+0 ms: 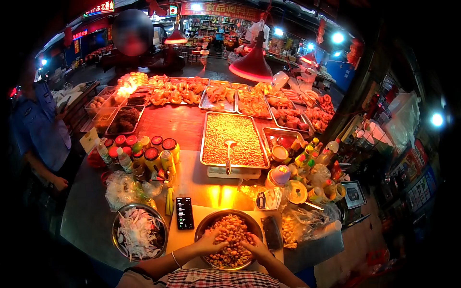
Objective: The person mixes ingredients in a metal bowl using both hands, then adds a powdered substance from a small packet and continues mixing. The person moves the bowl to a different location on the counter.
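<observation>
Both of my hands are in a round metal bowl (260,230) full of what look like peanuts (230,248). My left hand (211,243), a bracelet at its wrist, lies at the left side of the heap with fingers spread. At the right side, my right hand (256,248) has its fingertips among the nuts. Whether either hand grips any cannot be told. The bowl stands on a pale board (180,242). A smartphone (185,213) with a lit screen lies left of it, and a cleaver-like dark blade (271,232) right of it.
A bowl of sliced onions (138,230) stands at left. Ahead, a tray of peanuts (232,136) holds a ladle (229,153). Jars (152,158) and bottles (309,154) flank it. Trays of cooked meat (252,104) lie beyond, under a hanging lamp (252,63). A person in blue (43,122) stands at left.
</observation>
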Available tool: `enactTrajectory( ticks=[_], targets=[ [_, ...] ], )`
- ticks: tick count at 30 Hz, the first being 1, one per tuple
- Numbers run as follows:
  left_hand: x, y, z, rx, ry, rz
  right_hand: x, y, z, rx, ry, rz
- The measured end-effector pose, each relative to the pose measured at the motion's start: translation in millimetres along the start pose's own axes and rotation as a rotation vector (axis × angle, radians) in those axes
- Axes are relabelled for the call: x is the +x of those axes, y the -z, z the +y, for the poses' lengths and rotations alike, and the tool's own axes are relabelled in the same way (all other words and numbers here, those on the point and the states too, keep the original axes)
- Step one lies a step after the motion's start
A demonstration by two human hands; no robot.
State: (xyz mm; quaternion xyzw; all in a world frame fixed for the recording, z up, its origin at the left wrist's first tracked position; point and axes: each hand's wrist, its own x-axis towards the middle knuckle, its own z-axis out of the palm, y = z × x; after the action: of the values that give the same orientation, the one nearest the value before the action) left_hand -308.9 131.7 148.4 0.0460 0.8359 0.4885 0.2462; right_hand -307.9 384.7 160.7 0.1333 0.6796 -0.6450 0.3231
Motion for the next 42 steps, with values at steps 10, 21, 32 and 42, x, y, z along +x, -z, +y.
enactTrajectory(
  ticks=[10,21,32,42],
  targets=[
    [56,-46,-60,-1.427,0.412,-0.346,36,-36,31,0.528,0.043,0.055],
    [35,-23,-11,-0.151,-0.176,-0.176,15,-26,-3,0.142,0.061,-0.158],
    [127,-5,-40,-0.236,-0.174,-0.051,76,-23,-30,-0.578,0.49,0.005],
    [83,-12,-9,-0.073,-0.134,-0.231,50,-14,-12,-0.752,0.547,-0.124]
  ],
)
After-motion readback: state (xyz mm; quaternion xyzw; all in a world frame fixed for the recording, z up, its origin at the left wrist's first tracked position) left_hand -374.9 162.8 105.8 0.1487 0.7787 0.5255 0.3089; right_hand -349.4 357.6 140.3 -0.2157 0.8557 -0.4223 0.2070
